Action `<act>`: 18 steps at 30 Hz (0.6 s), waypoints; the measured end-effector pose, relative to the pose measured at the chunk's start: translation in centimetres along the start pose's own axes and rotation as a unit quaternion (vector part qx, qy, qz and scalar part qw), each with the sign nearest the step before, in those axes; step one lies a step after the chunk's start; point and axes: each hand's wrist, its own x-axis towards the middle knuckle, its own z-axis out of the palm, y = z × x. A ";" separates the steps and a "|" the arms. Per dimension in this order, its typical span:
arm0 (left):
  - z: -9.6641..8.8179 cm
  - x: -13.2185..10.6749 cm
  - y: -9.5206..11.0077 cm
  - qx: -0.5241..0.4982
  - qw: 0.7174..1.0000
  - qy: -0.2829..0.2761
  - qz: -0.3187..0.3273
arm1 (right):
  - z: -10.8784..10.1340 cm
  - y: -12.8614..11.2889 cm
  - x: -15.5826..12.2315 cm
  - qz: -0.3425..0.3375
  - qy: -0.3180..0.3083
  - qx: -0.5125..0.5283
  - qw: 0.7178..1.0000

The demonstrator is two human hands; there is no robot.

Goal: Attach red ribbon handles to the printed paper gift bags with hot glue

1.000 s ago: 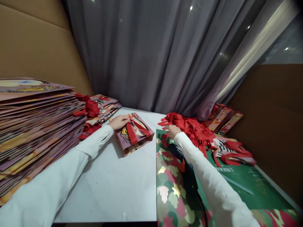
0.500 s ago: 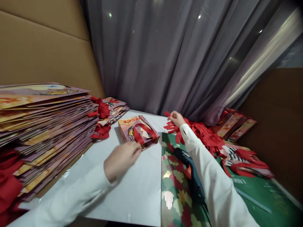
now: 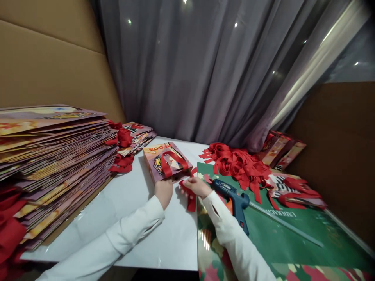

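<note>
A small paper gift bag [image 3: 152, 166] with a butterfly print and a red ribbon handle [image 3: 166, 167] lies on the white board [image 3: 164, 242], its mouth facing me. My left hand [image 3: 164, 192] is at that mouth; its fingers are hidden at the bag's edge, so their grip does not show. Just right of the bag, my right hand [image 3: 199, 187] pinches a loose red ribbon [image 3: 191, 201], one end hanging down. Beyond the right wrist a dark blue glue gun [image 3: 231, 191] rests on a green printed sheet [image 3: 281, 226], a long glue stick [image 3: 288, 225] projecting from its back.
A tall stack of flat printed bags [image 3: 67, 168] fills the left side, with a smaller stack [image 3: 139, 136] behind. Cut red ribbons [image 3: 237, 162] are heaped at the back right. More bags [image 3: 293, 191] lie beyond them. A grey curtain [image 3: 181, 78] and cardboard walls [image 3: 47, 58] enclose the table.
My right hand has come from the ribbon heap toward the bag, bringing a red ribbon. My left hand has reached the bag's mouth. The view has shifted slightly, and more of the glue gun shows.
</note>
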 end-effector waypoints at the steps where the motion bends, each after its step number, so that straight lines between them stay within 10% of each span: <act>1: -0.1 0.3 -0.1 0.003 1.000 -0.009 -0.011 | 0.5 0.9 0.5 0.020 -0.006 -0.001 1.000; 18: -2.8 3.2 -3.0 -0.029 0.997 -0.070 -0.013 | 4.7 2.2 4.6 0.034 -0.003 0.058 0.998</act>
